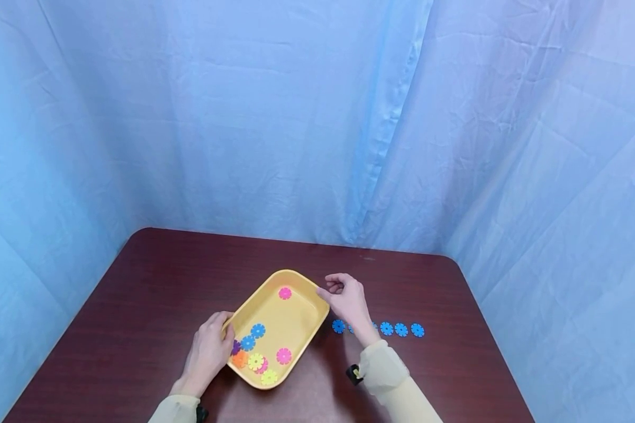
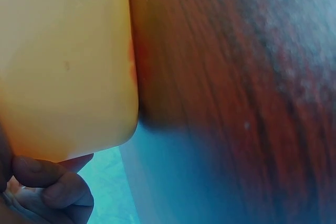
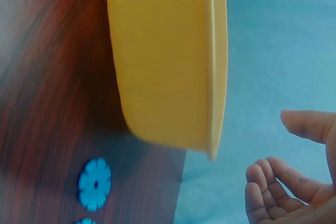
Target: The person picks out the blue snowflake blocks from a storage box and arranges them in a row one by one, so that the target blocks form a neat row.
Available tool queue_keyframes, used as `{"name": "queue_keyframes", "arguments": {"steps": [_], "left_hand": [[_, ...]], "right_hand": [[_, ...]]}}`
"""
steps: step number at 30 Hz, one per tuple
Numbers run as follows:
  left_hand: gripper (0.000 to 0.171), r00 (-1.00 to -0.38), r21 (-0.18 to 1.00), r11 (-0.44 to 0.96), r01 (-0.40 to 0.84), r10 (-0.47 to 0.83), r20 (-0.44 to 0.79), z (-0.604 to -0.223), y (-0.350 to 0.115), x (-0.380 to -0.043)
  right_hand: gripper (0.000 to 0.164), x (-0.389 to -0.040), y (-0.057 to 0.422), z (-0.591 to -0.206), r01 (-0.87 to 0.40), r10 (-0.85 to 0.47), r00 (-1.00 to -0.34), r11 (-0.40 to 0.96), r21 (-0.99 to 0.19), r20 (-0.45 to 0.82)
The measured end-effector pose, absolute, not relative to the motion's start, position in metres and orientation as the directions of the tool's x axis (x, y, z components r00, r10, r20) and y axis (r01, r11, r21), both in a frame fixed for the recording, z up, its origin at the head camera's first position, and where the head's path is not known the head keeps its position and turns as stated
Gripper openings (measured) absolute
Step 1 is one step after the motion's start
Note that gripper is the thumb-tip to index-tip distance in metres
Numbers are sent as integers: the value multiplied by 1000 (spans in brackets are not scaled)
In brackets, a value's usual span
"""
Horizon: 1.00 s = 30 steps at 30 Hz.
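A yellow plastic tray (image 1: 296,320) lies at an angle in the middle of the table, between the two hands. My left hand (image 1: 205,352) grips its left rim, thumb on the inner side; in the left wrist view, curled fingers (image 2: 65,187) show at the tray's outer wall. Flower-shaped discs, blue (image 1: 248,342), yellow (image 1: 256,361), orange (image 1: 240,359), purple (image 1: 236,347) and pink (image 1: 283,356), gather mostly at the tray's near end. My right hand (image 1: 348,298) is by the far right corner, loosely bent and holding nothing; the right wrist view shows it apart from the rim.
Several blue flower-shaped discs (image 1: 386,328) form a row on the dark wooden table (image 1: 428,382), right of the tray, partly covered by the right wrist. One pink disc (image 1: 284,293) lies at the tray's far end. Light blue curtains (image 1: 243,117) surround the table.
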State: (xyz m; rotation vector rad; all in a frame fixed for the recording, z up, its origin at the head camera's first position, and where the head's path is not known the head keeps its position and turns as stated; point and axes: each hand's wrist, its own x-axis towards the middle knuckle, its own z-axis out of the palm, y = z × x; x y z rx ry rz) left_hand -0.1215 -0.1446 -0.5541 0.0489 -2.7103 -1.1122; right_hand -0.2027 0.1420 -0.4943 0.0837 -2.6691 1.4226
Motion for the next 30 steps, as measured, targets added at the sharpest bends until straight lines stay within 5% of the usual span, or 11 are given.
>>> {"name": "queue_keyframes", "arguments": {"steps": [30], "left_hand": [[24,-975,695,716,63,-105,196,-553,-144,-121]], "right_hand": [[36,-191,64,-529,-188,-228,-972,580,-793,64]]}}
